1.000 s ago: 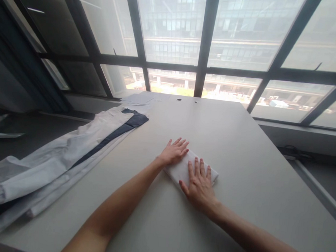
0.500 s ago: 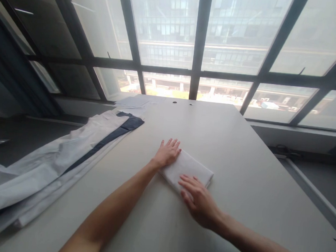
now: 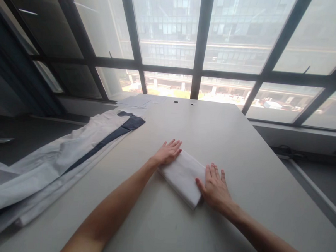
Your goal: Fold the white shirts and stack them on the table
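Observation:
A folded white cloth [image 3: 184,177], neatly squared, lies flat and at an angle on the white table [image 3: 208,129]. My left hand [image 3: 168,152] rests flat over its far left corner, fingers stretched out. On the opposite side, my right hand [image 3: 215,187] lies along the right edge, fingers extended, with the thumb on the cloth's top. Both hands are open, and neither grips the fabric. Whether the cloth is a garment cannot be made out from its folds.
White garments [image 3: 51,159] with a dark navy piece [image 3: 105,140] among them lie along the table's left edge, partly hanging over. Paper sheets [image 3: 135,101] rest at the far left corner. Large windows [image 3: 169,29] stand beyond the table.
My right hand has slid from the near part of the cloth's top to its right edge, uncovering the near corner. The left hand has stayed in place.

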Available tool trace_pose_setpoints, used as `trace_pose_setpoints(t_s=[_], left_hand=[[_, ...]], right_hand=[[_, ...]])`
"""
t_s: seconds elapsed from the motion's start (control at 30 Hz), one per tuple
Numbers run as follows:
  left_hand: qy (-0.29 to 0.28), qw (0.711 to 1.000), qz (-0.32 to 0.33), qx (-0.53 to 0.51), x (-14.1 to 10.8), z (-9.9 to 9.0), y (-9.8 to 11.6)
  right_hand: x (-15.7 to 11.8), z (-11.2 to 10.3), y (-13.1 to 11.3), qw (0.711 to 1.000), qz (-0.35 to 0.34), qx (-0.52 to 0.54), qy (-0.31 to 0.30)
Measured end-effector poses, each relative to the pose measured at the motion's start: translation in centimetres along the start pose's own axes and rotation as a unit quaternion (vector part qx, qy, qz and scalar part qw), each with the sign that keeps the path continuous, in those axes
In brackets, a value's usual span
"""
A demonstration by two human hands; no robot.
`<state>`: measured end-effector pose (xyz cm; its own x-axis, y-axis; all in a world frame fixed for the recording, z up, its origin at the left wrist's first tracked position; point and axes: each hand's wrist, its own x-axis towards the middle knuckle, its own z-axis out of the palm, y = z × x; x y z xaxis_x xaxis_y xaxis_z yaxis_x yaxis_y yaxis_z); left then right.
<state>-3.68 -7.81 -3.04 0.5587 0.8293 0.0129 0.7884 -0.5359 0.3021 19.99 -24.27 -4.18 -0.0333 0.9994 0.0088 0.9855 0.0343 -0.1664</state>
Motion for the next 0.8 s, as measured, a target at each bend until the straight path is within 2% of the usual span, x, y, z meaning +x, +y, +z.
trace_pose_setpoints(t_s=[0.07,0.13,0.23,0.27,0.33,0.43,0.5,0.6,0.73,0.8], left_hand=[[0.014,0.991,-0.036,-0.128,0.2,-0.5,-1.5],[0.049,0.968,-0.05,-0.241,0.2,-0.9,-2.8],[0.113,0.938,-0.046,-0.325,-0.2,-1.6,-4.5],[0.138,0.917,-0.046,-0.37,-0.5,-1.8,-5.1],[0.199,0.842,-0.065,-0.497,-1.0,-2.0,-6.1],[0.274,0.695,-0.119,-0.654,-1.4,-2.0,-7.4],[0.289,0.652,-0.142,-0.687,-1.4,-2.0,-7.8],[0.285,0.639,-0.147,-0.7,-1.1,-1.9,-7.7],[0.281,0.645,-0.131,-0.699,-0.8,-1.7,-7.3],[0.282,0.641,-0.131,-0.702,-0.8,-1.8,-7.3]], right_hand=[[-0.6,-0.4,0.1,1.0,0.007,0.001,0.003],[-1.3,-0.9,-0.6,0.999,-0.01,0.005,0.039],[-2.5,-1.8,-3.1,0.988,-0.119,0.033,0.094],[-2.7,-2.0,-4.2,0.981,-0.161,0.046,0.1],[-2.9,-2.2,-6.3,0.968,-0.223,0.059,0.096],[-2.2,-1.8,-8.5,0.967,-0.241,0.026,0.074],[-1.5,-1.3,-8.7,0.973,-0.223,-0.009,0.06],[-0.4,-0.7,-6.5,0.981,-0.177,-0.042,0.065],[1.0,-0.9,-1.3,0.989,-0.095,-0.07,0.085],[1.7,-1.3,0.6,0.991,-0.037,-0.087,0.093]])
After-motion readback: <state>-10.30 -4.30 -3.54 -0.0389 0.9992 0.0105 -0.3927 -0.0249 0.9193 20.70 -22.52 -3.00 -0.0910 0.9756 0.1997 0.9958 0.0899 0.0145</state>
